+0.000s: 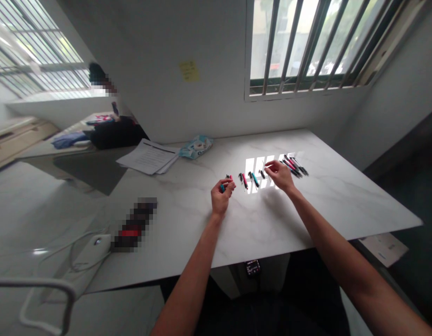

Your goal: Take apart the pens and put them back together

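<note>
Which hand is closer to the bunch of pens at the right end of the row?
Right. The right hand is close beside that bunch of pens; the left hand is farther left, holding something teal.

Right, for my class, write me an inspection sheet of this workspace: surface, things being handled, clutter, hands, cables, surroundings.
Surface: white marbled tabletop, patches of window light on it.
Things being handled: slim pink pen-like piece, slim teal pen-like piece and small black piece, spaced in a row; bundle of dark, pink and grey pens to their right.
Clutter: white printed paper sheets, blue-and-white soft packet, blurred dark object with a red patch.
Hands: left hand holds a small teal piece in its fingers; right hand is near the small black piece, grasp unclear.
Cables: thin white cable, looped beside a white box.
Surroundings: yellow paper note on the wall; barred window; another person, blurred, far left.
</note>
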Available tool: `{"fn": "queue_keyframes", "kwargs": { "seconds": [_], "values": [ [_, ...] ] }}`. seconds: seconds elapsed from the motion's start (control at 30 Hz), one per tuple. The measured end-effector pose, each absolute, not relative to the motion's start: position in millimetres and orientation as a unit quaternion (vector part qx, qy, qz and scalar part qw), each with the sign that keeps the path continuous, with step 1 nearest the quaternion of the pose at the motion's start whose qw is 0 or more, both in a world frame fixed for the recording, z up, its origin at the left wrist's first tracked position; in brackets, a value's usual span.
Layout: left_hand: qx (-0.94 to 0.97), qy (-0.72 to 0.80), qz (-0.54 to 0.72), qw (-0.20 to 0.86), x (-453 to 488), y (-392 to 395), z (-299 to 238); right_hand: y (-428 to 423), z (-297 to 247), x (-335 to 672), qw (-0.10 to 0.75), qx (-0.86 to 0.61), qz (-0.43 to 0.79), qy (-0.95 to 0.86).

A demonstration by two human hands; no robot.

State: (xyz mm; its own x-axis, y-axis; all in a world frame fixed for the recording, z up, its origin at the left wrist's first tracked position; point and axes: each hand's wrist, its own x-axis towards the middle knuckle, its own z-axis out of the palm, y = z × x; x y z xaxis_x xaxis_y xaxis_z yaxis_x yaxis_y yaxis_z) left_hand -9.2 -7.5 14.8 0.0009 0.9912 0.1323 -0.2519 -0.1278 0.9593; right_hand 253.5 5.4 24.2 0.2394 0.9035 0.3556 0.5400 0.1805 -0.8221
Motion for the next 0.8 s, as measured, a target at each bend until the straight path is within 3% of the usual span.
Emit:
{"fn": "queue_keyframes", "kwargs": {
  "seconds": [0.37, 0.53, 0.8],
  "values": [
    [0.524, 0.452, 0.518, 0.503, -6, -6, 13, 14, -25, 283, 0.404, -0.704, 0.123, -0.570],
    [0.614, 0.493, 0.459, 0.411, 0, 8, 27, 17, -23, 281, 0.368, -0.698, 0.122, -0.603],
    [0.746, 0.571, 0.266, 0.218, 51, 40, 66, 20, -27, 282, 0.375, -0.698, 0.110, -0.600]
  ]
}}
